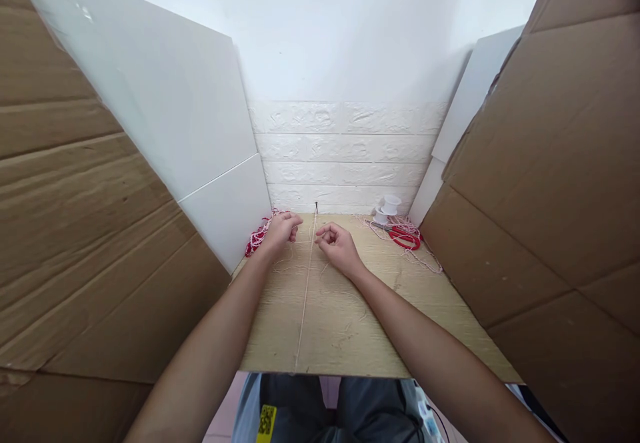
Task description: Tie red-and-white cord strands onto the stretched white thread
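Observation:
A pale cord point(306, 296) runs down the wooden board from a small nail point(316, 205) at the back to the front edge. Just left of its upper part is my left hand point(282, 231), with fingers curled and close together; what they pinch, if anything, is too small to make out. On the other side, my right hand point(340, 246) is closed, thumb and fingertips together beside the cord. A fine thread seems to be at those fingertips. More loose fine threads lie on the board below both hands.
Red and white braided cords point(256, 237) are heaped at the back left. At the back right lie red-handled scissors point(406, 237), pink-white cords point(423, 261) and white spools point(390, 204). Cardboard panels point(545, 196) flank both sides, and a white brick-pattern wall point(345, 149) stands behind.

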{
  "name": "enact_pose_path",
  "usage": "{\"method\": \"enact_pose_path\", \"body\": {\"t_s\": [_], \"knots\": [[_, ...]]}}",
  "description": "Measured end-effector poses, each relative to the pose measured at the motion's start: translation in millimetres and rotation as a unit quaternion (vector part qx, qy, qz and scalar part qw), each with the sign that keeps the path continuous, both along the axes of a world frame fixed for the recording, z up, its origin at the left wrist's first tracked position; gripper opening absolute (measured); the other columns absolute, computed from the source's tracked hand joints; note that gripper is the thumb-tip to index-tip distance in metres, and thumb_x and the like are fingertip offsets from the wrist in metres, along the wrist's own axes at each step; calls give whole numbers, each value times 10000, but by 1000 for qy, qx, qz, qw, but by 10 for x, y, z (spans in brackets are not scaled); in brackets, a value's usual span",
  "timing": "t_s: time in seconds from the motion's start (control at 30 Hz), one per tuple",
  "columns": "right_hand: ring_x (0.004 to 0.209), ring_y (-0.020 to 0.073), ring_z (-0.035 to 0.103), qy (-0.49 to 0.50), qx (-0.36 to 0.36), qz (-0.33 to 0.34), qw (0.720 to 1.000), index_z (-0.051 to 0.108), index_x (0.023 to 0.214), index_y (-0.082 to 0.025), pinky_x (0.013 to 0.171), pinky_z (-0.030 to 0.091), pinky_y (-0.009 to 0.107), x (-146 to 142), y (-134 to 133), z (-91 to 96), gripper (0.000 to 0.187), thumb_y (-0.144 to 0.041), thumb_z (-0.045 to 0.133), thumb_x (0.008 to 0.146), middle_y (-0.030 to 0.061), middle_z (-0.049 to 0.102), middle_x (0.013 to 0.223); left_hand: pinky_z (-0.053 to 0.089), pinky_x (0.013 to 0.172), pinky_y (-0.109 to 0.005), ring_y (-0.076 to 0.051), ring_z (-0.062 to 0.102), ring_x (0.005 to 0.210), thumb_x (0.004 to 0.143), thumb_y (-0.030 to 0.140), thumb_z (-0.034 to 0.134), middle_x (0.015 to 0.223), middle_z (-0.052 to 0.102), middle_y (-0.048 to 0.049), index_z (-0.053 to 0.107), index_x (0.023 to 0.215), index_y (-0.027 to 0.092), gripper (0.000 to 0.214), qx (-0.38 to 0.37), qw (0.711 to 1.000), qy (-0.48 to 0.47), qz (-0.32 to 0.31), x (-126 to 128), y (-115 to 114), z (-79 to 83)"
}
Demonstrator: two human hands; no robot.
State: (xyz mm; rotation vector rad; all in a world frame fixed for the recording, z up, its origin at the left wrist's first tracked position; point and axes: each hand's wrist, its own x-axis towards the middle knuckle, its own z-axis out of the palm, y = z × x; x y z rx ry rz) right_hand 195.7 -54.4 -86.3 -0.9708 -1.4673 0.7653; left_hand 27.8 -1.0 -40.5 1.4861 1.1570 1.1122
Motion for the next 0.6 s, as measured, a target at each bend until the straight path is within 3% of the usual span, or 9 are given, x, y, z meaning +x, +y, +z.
{"method": "enact_pose_path", "body": {"t_s": [0.13,0.3,0.6], "knots": [[591,146,577,24,-14,20,999,604,868,-188,587,420,242,1,28,-38,179,-199,532,704,-63,489,562,322,500,-263,-123,442,479,727,326,586,509,495,34,561,654,180,164,36,989,145,-25,0,7,-55],[545,118,483,-21,-17,-28,999,642,836,-179,554,376,233,32,57,-91,185,-197,523,695,-49,513,598,382,590,-276,-168,552,637,717,325,560,663,619,-7,628,720,165,173,75,965,248,-25,-16,36,-136],[561,127,459,-95,-32,-41,994,640,887,-185,557,356,235,23,43,-74,201,-183,520,725,-54,487,601,427,659,-298,-222,615,725,696,353,636,754,706,-46,735,751,169,216,106,950,278,-96,-63,35,-121]]}}
